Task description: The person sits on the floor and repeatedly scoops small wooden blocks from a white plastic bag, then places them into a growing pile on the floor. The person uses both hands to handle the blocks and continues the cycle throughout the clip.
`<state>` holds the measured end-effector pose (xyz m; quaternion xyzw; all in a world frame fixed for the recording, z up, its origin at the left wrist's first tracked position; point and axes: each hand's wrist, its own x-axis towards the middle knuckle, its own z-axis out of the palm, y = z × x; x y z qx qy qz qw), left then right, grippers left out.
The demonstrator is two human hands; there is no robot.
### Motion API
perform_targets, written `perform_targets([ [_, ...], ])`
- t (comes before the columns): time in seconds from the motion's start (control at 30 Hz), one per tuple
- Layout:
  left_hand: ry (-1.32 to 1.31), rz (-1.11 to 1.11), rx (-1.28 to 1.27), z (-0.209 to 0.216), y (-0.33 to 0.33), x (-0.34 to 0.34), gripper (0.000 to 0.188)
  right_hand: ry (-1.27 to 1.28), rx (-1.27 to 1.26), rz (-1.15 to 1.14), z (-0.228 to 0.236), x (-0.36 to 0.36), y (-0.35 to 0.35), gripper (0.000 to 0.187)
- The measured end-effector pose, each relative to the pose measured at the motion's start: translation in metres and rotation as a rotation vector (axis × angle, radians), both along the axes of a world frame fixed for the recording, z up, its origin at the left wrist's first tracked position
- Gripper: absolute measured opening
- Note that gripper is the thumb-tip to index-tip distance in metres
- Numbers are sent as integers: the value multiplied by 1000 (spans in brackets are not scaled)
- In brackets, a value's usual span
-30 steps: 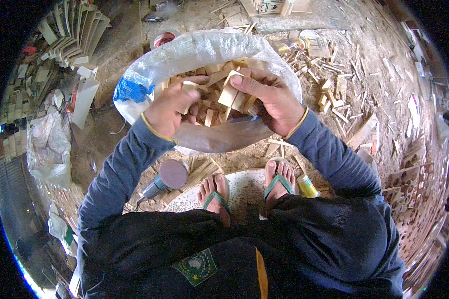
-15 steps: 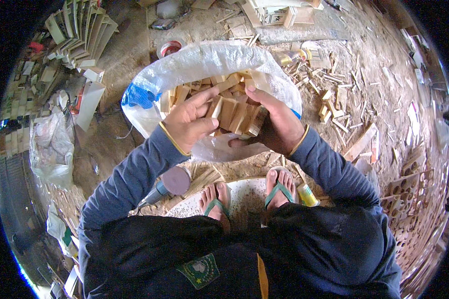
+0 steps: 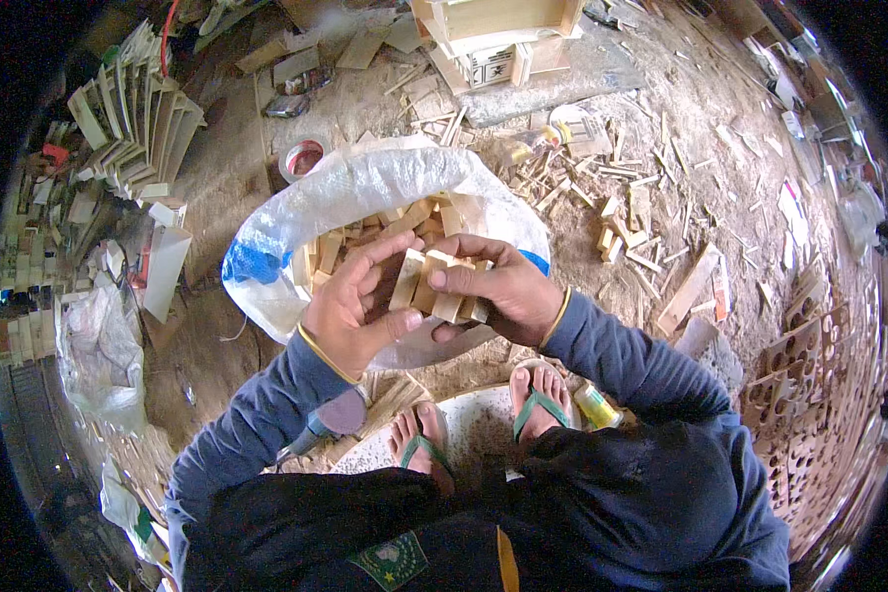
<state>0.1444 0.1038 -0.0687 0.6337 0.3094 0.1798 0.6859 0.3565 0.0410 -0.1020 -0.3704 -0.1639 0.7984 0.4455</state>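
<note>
I am looking down at a small stack of pale wooden blocks point(image 3: 434, 286), which is being held between both hands just above the open mouth of a white woven sack point(image 3: 365, 187). The right hand point(image 3: 503, 291) is curling over the blocks from the far side, its fingers point(image 3: 464, 279) pressing across their faces, so it is closed around them. The left hand point(image 3: 350, 311) is cupping the near end of the same stack, thumb lying against the lowest block, also gripping. Inside the sack I am seeing more loose blocks point(image 3: 365, 242) of the same wood, piled against its wall, and a blue patch point(image 3: 252, 264) is showing on its left side. Below the hands, two feet in green sandals point(image 3: 483, 424) are resting on a pale round slab point(image 3: 474, 434). Off to the right, wooden offcuts point(image 3: 641, 217) are lying scattered over the dirt floor, and at the left, flat wooden panels point(image 3: 138, 118) are standing stacked on edge.
</note>
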Motion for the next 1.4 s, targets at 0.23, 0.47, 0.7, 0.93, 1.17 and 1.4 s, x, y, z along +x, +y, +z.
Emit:
perform_targets([
  [0.23,37,66,157,0,-7,5,59,-296,352,-95,4,-5,-5,32],
  [0.47,102,151,259,-10,1,-3,33,-89,410,-350,18,70,-7,30],
  [0.7,223,18,429,-21,-1,-5,25,-454,-73,-750,-27,214,-38,53],
  [0.93,269,-4,375,-23,-6,4,22,-356,-375,-762,-121,266,-78,37],
  [1.17,301,-7,323,-24,-6,3,22,-330,-419,-688,-136,269,-71,33],
  [1.4,316,13,365,-27,-6,3,22,-283,-451,-741,-147,277,-62,40],
])
